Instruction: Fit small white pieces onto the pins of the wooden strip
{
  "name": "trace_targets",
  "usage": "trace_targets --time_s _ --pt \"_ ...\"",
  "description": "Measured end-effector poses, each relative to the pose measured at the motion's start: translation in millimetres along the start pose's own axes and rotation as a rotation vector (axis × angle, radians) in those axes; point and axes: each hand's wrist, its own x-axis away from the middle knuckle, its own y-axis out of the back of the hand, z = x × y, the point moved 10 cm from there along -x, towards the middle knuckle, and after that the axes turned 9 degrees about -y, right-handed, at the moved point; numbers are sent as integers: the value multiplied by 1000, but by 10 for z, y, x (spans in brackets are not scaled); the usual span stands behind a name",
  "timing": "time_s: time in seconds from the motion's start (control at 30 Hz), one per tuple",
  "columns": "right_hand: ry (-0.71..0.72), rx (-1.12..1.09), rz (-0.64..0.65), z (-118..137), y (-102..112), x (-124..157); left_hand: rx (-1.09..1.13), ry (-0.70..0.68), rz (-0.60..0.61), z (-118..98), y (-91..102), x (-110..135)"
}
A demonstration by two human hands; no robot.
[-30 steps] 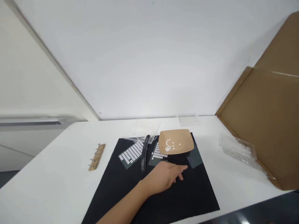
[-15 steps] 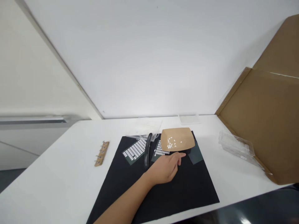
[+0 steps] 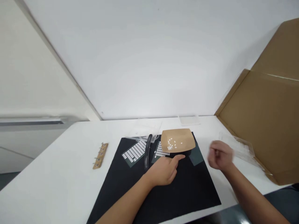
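Note:
My left hand (image 3: 162,171) rests on the black mat (image 3: 177,199), its index finger stretched out just below the front edge of a brown paper tray (image 3: 187,141). The other fingers are curled, and nothing shows in them. White oval pieces (image 3: 170,146) lie scattered in the tray. My right hand (image 3: 219,155), smeared by motion, is over the table right of the mat. Its fingers are curled closed; whatever they hold, if anything, is hidden. Between the mat's two dark cards with rows of white ovals (image 3: 135,152) (image 3: 160,151) lies a black curved handle-like piece (image 3: 147,152).
A dark green card (image 3: 196,157) lies at the mat's right. Clear plastic boxes stand behind the mat (image 3: 142,129) and by the right forearm (image 3: 243,149). A wooden strip with metal studs (image 3: 100,156) is at left. A cardboard box (image 3: 263,124) bounds the right side.
My right hand has come into view from the right, over the table beside the mat. My left hand has stayed nearly where it was; the view has shifted slightly.

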Motion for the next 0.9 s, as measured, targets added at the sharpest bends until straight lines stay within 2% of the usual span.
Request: trace_targets --time_s 0.03,0.1,0.17,0.2,0.3,0.4,0.5,0.57,0.67,0.77,0.9 --pt "24 1 40 69 -204 -152 2 11 -2 22 4 9" --pt "74 88 218 174 -672 -433 4 34 -5 69 5 27" --pt "123 135 513 202 -1148 -586 1 54 -2 106 -4 40" --pt "145 129 606 202 -1295 -641 2 58 5 116 -15 44" --pt "182 116 741 188 -1551 -764 8 64 32 122 -43 48" --pt "204 71 858 250 -1748 -767 -2 79 61 126 -61 53" --pt "152 19 941 300 -1891 -741 -28 80 93 115 -70 58" --pt "134 6 945 312 -1931 -742 -47 64 95 88 -54 56" --pt "140 -2 929 295 -1928 -760 -85 26 29 26 35 43" --pt "180 35 887 292 -1855 -793 -125 -22 -98 -45 171 36" --pt "178 156 737 414 -1607 -838 -170 -56 -237 -101 330 37"
